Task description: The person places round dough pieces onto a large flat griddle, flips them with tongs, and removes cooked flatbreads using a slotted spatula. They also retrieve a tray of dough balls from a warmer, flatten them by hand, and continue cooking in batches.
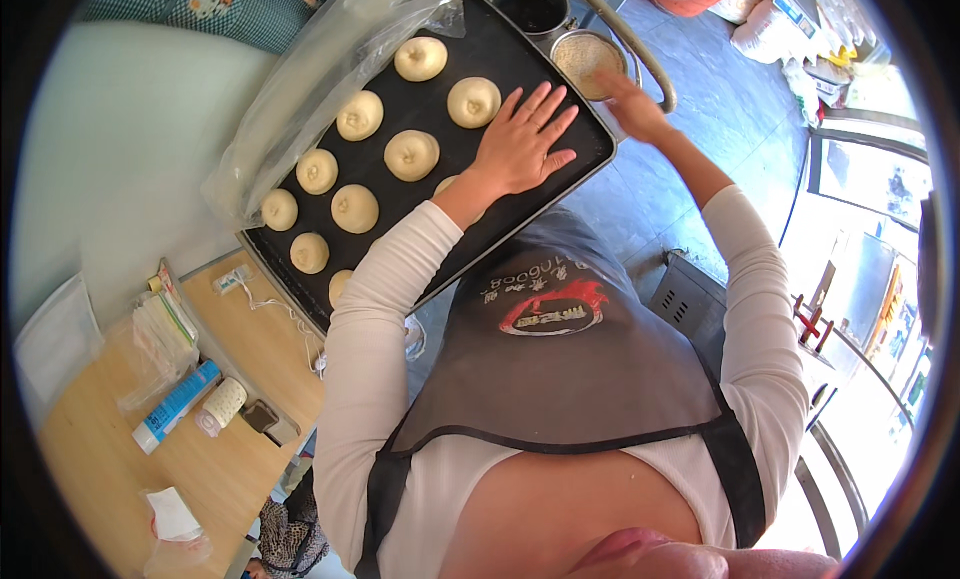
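Observation:
A black baking tray (427, 222) stretches before me, bearing several round dough pieces (411, 156) with a dimple or knot on top. My left hand (529, 140) lies palm down over the tray's right part, fingers spread. What lies under the palm is hidden, and my forearm partly covers other dough pieces. Beyond the tray's right edge, my right hand (634, 110) is blurred, its fingertips at the near rim of a metal bowl (589, 57) of pale, grainy topping, likely sesame seeds. Whether those fingers pinch anything cannot be made out.
A second metal pot (531, 5) with dark contents stands beside the bowl. Clear plastic sheeting (300, 106) is bunched along the tray's far left edge. A wooden table (247, 339) at left holds a blue box (178, 406) and a paper roll (223, 405). A curved tan bar (637, 46) runs past the bowl.

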`<state>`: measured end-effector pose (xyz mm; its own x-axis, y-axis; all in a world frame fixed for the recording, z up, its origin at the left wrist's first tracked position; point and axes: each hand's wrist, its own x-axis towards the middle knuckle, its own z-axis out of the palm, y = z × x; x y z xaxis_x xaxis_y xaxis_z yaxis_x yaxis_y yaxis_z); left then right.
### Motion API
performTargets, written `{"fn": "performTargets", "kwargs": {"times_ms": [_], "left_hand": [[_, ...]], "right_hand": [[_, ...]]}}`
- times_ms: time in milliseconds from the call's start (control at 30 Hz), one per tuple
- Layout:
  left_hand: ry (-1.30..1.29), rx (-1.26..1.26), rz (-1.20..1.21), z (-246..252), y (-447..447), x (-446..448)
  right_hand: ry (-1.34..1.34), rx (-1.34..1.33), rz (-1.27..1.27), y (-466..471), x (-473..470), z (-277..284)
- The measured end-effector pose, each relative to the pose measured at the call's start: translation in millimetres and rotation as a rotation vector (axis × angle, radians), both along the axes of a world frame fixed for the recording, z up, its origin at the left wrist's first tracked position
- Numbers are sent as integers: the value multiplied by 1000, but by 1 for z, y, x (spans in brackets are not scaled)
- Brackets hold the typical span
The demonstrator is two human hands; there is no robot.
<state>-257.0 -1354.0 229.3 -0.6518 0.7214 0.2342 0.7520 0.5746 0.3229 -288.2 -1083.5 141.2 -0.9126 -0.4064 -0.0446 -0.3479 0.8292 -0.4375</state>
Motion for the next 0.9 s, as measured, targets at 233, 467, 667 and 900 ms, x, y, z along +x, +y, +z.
{"fn": "performTargets", "kwargs": {"times_ms": [233, 467, 667, 900], "left_hand": [[34, -61, -5, -24, 18, 4], [6, -49, 18, -31, 23, 6], [3, -63, 24, -30, 24, 4], [-571, 714, 256, -21, 14, -22]], "right_hand": [[154, 249, 149, -22, 3, -27], [81, 260, 153, -20, -9, -21], [2, 259, 168, -22, -16, -23], [117, -477, -49, -34, 14, 54]]}}
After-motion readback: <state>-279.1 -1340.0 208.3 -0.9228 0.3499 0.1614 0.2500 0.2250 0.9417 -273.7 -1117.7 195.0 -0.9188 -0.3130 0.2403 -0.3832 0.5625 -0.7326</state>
